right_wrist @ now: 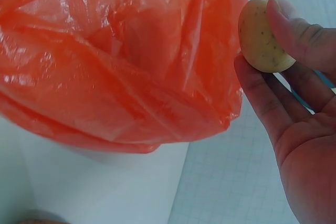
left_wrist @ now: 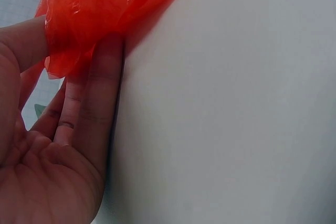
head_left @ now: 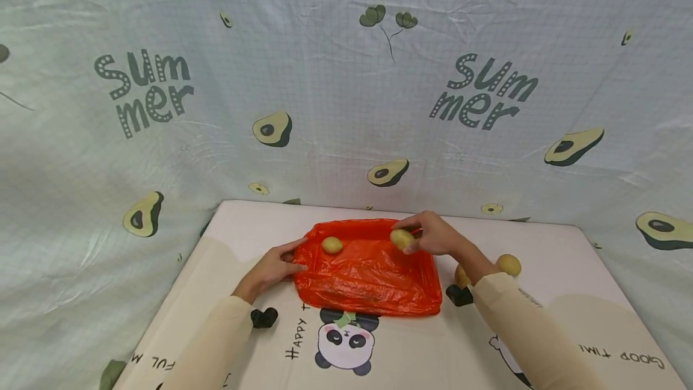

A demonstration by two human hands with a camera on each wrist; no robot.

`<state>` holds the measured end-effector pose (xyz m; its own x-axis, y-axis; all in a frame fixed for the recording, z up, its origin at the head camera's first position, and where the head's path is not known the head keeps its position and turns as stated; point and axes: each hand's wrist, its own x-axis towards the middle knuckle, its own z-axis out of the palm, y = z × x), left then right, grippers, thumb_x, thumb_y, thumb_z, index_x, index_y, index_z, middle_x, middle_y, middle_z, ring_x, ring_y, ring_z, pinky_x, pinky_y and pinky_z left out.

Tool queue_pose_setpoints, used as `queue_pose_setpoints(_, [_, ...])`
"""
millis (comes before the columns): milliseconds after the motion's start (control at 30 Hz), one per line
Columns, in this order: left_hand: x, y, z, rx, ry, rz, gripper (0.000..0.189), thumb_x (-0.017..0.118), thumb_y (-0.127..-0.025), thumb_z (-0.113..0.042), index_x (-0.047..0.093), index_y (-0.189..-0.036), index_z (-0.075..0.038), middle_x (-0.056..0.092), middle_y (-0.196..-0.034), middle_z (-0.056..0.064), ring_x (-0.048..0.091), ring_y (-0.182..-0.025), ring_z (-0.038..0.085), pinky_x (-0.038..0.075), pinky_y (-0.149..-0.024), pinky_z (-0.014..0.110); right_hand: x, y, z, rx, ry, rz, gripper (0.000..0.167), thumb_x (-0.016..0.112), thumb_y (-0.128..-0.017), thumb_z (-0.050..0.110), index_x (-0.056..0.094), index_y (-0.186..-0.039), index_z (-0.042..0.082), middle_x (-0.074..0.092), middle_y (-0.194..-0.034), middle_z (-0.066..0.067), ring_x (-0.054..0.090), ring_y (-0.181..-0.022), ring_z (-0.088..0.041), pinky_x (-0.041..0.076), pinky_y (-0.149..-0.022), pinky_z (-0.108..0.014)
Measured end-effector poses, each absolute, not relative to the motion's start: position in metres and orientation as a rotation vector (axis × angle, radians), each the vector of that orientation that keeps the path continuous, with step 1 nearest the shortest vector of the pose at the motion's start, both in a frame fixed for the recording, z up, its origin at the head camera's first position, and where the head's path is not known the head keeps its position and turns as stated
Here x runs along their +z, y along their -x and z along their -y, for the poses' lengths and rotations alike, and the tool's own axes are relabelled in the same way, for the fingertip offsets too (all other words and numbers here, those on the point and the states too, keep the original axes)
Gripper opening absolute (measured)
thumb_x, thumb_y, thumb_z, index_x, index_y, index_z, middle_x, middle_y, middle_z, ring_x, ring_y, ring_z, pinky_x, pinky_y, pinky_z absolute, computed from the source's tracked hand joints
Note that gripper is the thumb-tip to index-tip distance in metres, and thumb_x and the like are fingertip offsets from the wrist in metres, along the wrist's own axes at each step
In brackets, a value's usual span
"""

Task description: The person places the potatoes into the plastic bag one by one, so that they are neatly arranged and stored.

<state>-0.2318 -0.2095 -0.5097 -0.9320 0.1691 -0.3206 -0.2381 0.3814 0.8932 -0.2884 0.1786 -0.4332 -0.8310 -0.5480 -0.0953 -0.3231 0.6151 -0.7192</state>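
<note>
In the lower centre of the frame, a red plastic bag (head_left: 360, 290) is lying open on the table (head_left: 243, 230), one potato (head_left: 332, 245) resting inside at its left. The left hand (head_left: 272, 267) is gripping the bag's left edge between thumb and fingers; the right hand (head_left: 436, 235) is pinching a second potato (head_left: 400, 238) over its upper-right part. Two more potatoes (head_left: 509, 265) are sitting at lower right, by the right sleeve (head_left: 522, 324).

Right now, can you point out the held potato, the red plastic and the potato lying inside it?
Held potato (right_wrist: 261, 39): right wrist view, on its speckled face.
Red plastic (head_left: 363, 294): head view, on its near side.
Potato lying inside (head_left: 332, 245): head view, on the middle of its upper surface.
</note>
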Motion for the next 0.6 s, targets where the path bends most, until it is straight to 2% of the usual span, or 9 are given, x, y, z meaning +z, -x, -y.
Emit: queue_pose_setpoints(600, [-0.509, 0.231, 0.209, 1.567, 0.034, -2.282, 0.071, 0.072, -0.095, -0.008, 0.044, -0.16, -0.018, 0.054, -0.15, 0.026, 0.065, -0.11, 0.026, 0.064, -0.093, 0.038, -0.434, 0.289, -0.165, -1.021, 0.717, -2.525, 0.046, 0.082, -0.085, 0.003, 0.072, -0.13, 0.003, 0.075, -0.12, -0.011, 0.067, -0.102, -0.024, 0.062, -0.098, -0.049])
